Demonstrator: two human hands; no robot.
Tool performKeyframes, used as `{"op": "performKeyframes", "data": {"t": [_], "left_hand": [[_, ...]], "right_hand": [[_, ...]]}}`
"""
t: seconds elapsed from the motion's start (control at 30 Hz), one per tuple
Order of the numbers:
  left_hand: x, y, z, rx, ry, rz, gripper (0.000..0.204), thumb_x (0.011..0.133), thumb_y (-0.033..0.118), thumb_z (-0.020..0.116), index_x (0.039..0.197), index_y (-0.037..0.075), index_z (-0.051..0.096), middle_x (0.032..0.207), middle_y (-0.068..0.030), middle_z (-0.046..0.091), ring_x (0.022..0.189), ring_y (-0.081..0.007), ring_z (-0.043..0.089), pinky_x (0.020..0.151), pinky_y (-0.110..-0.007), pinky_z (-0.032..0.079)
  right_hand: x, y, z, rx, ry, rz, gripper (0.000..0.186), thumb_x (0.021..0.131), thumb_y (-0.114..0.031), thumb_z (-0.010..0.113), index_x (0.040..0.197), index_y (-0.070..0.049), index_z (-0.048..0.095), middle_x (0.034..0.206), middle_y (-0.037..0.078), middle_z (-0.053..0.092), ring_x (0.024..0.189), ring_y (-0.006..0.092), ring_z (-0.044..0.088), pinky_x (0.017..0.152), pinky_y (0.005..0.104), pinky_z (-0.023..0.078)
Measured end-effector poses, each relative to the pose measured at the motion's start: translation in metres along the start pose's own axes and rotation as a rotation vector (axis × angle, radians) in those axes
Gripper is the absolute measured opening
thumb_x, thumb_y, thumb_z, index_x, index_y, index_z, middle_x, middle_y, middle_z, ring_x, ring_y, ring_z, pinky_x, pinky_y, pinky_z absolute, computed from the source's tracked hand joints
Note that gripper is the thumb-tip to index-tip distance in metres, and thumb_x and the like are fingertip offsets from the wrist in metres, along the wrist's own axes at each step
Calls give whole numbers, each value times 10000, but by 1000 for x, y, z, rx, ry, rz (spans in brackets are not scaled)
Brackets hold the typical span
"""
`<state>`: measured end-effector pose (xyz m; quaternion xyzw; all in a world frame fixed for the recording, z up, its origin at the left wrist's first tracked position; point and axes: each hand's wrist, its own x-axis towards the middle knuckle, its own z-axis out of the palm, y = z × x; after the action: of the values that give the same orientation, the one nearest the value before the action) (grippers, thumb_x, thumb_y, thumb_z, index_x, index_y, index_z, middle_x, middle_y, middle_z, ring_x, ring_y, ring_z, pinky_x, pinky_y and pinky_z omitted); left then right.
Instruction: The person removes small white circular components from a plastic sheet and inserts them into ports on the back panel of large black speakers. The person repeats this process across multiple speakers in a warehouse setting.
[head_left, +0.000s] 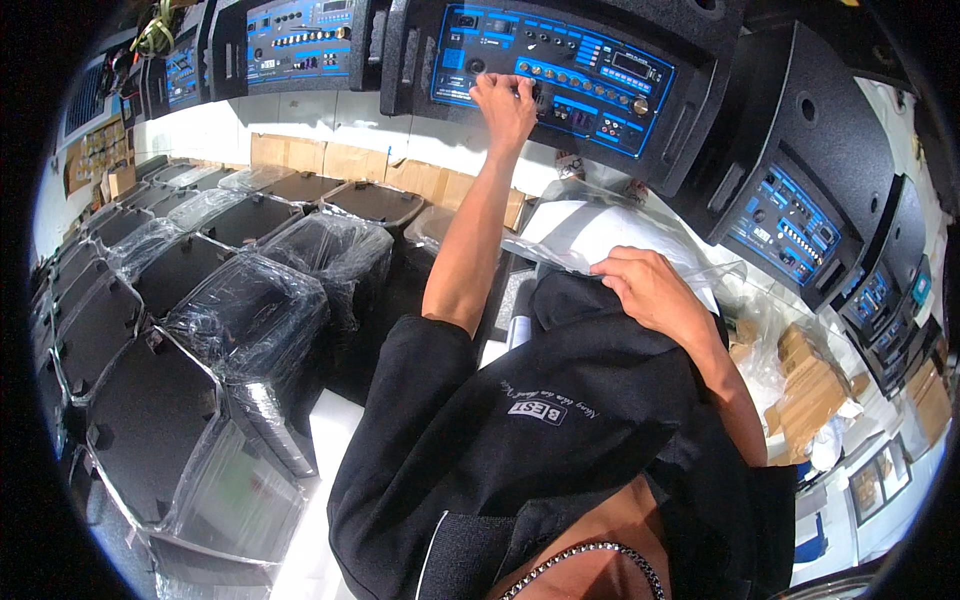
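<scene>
– Surface and room?
– Sunlit room; a white face point(225, 115) is seen below the far row. Whether a desk is formed by it cannot be told.
– Main item?
– Black cabinet point(690, 95), one, placed in the far row, ahead of the person. Its blue-marked control panel point(585, 80) is turned toward the wearer; the long axis is laid left to right, dipping rightward.
– Hands?
– Left hand point(505, 98): fingers bent against the panel; whether anything is gripped cannot be told. Right hand point(645, 285): fingertips pinched on clear film point(555, 255).
– Surroundings, obstructions?
– Plastic-wrapped black units point(255, 300), ranked at left; cardboard sheets point(285, 155) behind them; torn cardboard point(805, 380) at right. Part of the panel is covered by the left hand.
</scene>
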<state>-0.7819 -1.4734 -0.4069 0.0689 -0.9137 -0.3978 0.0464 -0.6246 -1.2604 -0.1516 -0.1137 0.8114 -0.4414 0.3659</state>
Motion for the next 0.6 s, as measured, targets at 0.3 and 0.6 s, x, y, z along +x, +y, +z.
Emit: {"op": "performKeyframes", "data": {"t": [0.3,0.6], "left_hand": [[-1,1,-3,-85,106,-29,203,856,201,712,891,6,667,1071,-193,546,1069,-362,459,987,-492,332],[4,15,-10,-111,76,-170,224,763,182,817,854,30,679,983,-146,567,958,-307,530,885,-429,423]], "right_hand": [[1,-1,2,-14,2,-22,161,874,1,612,998,1,714,972,168,679,936,388,646,848,445,519],[-3,4,-2,-12,-1,-75,166,869,0,609,1003,8,706,954,170,668,937,386,638,847,449,514]]}}
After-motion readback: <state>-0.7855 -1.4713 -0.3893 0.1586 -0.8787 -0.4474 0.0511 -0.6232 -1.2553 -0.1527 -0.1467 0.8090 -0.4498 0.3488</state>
